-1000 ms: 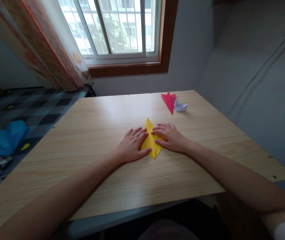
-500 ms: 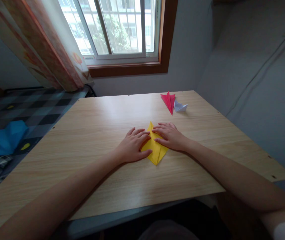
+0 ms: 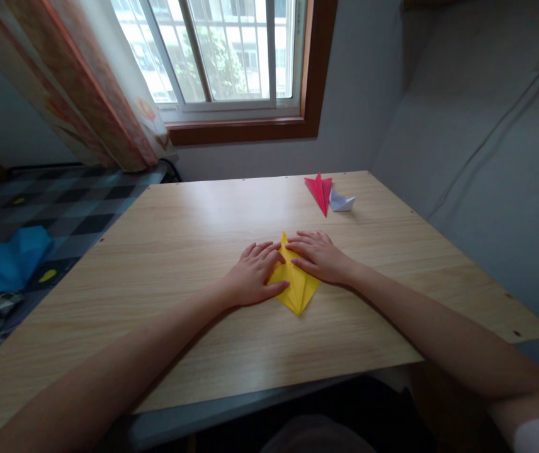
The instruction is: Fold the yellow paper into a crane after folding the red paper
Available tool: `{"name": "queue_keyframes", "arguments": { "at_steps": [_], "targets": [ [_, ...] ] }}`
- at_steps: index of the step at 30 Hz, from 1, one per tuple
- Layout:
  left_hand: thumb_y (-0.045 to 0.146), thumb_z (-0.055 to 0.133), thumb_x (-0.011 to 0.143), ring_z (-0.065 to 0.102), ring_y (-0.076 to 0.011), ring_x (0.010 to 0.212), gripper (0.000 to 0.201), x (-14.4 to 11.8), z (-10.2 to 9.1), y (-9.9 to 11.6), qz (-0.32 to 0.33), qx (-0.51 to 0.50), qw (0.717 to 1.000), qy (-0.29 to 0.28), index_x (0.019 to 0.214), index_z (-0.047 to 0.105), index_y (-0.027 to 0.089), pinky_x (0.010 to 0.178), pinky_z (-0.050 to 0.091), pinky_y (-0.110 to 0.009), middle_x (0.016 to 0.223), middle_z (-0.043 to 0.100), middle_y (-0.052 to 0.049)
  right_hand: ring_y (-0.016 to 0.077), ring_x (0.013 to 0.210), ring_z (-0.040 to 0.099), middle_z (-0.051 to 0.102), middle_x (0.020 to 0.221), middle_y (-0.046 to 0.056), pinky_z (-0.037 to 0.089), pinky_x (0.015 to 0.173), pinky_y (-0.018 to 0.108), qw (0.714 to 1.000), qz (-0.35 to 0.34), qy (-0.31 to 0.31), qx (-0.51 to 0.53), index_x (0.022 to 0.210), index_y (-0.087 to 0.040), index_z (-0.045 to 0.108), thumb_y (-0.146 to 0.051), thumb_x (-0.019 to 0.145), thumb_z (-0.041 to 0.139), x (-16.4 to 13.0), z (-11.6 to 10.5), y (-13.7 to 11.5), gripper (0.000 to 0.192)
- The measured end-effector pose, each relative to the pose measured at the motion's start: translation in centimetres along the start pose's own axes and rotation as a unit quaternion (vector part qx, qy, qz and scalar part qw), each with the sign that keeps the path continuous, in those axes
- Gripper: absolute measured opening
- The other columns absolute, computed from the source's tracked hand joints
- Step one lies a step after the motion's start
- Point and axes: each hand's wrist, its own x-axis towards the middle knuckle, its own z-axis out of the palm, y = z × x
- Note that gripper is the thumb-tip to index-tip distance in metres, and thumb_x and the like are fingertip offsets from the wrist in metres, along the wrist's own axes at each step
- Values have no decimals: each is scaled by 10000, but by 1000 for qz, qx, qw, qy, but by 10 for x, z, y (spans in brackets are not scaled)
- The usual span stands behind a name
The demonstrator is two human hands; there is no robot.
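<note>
A folded sheet of yellow paper [image 3: 299,290], kite-shaped with creases along its length, lies on the wooden table [image 3: 194,220]. My left hand [image 3: 259,274] rests over its left edge, fingers stretched and thumb lying on the lower part of the paper. From the other side my right hand [image 3: 317,255] lies flat across the upper right of the paper, its fingertips near the middle crease. Both hands touch the paper and partly hide its side edges. Its upper tip shows between the fingers.
Toward the back right of the table lie a red paper plane [image 3: 319,192] and a white paper boat [image 3: 342,201], side by side. At the left, a blue folded paper [image 3: 14,258] sits on a checkered bed cover [image 3: 85,195]. A window [image 3: 226,56] is behind the table.
The yellow paper has turned slightly, its lower tip shifting a little right and toward me, its upper tip a little left. Both hands stay on it, nearly in the same place.
</note>
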Motion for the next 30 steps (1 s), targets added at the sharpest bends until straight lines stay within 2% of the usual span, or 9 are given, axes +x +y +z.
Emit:
{"name": "queue_keyframes", "arguments": {
  "at_steps": [5, 15, 24, 30],
  "targets": [
    [493, 617, 857, 370, -317, 1404, 411, 2, -3, 0, 8, -1, 1000, -8, 1145, 568, 203, 1177, 249, -547, 1414, 535, -142, 307, 1422, 360, 520, 1470, 92, 214, 1133, 638, 1000, -5, 3, -3, 1342, -253, 582, -384, 995, 424, 4, 3, 5, 403],
    [499, 609, 856, 374, -304, 1405, 404, 3, -2, -3, 18, -8, 1000, -9, 1136, 560, 211, 1183, 236, -540, 1424, 526, -134, 305, 1443, 329, 462, 1521, 78, 163, 1150, 655, 1000, 6, -12, -23, 1416, -264, 516, -401, 1011, 375, 13, 5, 4, 450],
    [496, 605, 864, 348, -305, 1423, 433, 3, -2, -4, 22, -18, 999, -19, 1160, 555, 185, 1193, 209, -536, 1463, 484, -162, 293, 1471, 280, 374, 1577, 72, 191, 1160, 618, 999, 28, -35, -23, 1484, -256, 430, -451, 1021, 313, 17, 9, 7, 516],
    [495, 608, 860, 359, -300, 1415, 419, 2, -2, -5, 45, -27, 999, -14, 1163, 555, 209, 1196, 211, -531, 1453, 495, -137, 284, 1476, 273, 390, 1569, 60, 182, 1167, 603, 998, 42, -25, -36, 1469, -267, 454, -430, 1033, 275, 18, 7, 6, 499]
  ]
}}
